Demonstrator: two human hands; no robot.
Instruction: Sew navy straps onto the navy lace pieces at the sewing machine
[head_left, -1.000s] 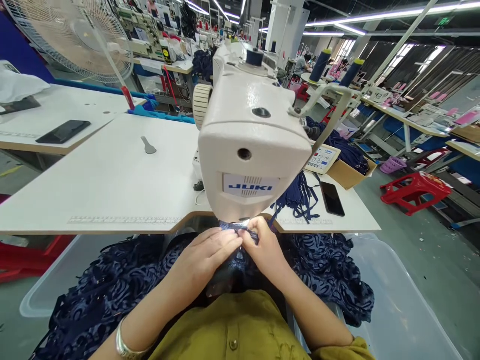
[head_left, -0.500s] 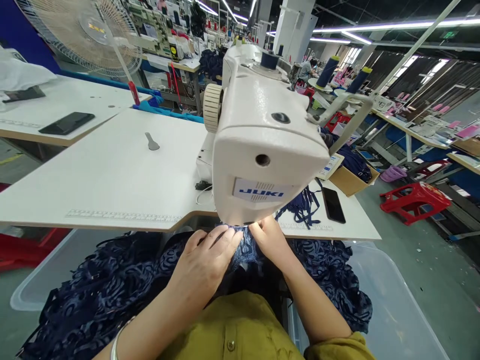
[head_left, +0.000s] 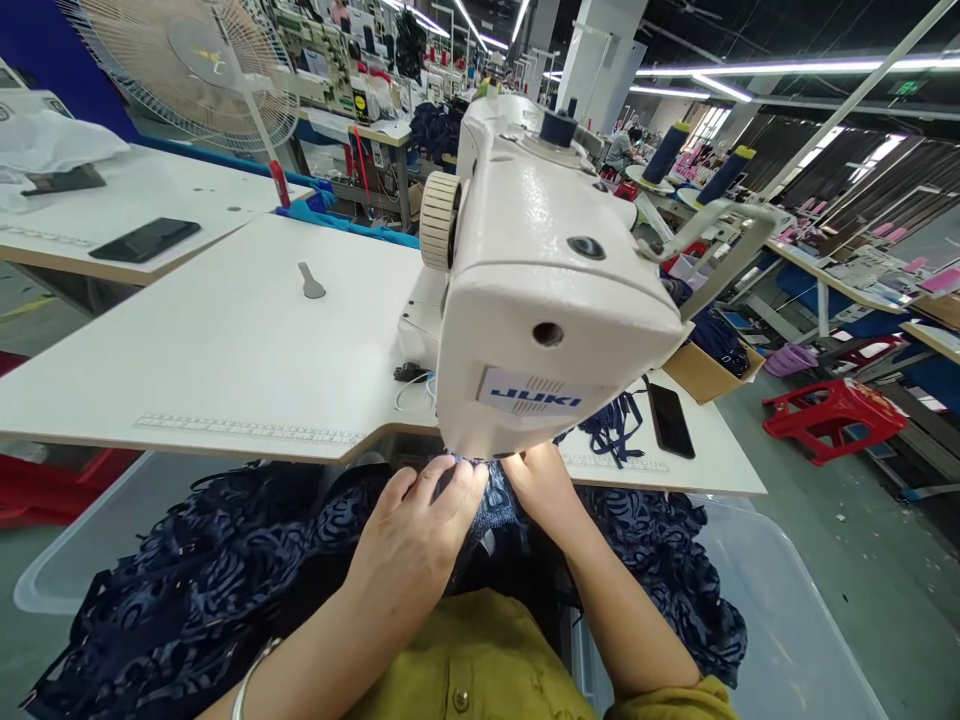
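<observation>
A white sewing machine (head_left: 540,290) stands on the white table (head_left: 210,350) in front of me. Dark navy patterned fabric (head_left: 210,580) is heaped in my lap and runs up under the machine head. My left hand (head_left: 416,535) rests on the fabric with its fingers laid flat, fingertips at the machine's lower edge. My right hand (head_left: 544,485) pinches the fabric just under the machine head; its fingertips are partly hidden by the machine.
A black phone (head_left: 670,420) and navy straps (head_left: 619,430) lie on the table to the right. A cardboard box (head_left: 709,370), red stool (head_left: 832,415), clear bins (head_left: 780,620), a fan (head_left: 187,60) and a neighbouring table with a phone (head_left: 146,240) surround me.
My view has shifted slightly left and closer to the machine. Both hands have pushed the fabric a little further under the machine head; the right fingers, clearly pinching before, are now partly hidden.
</observation>
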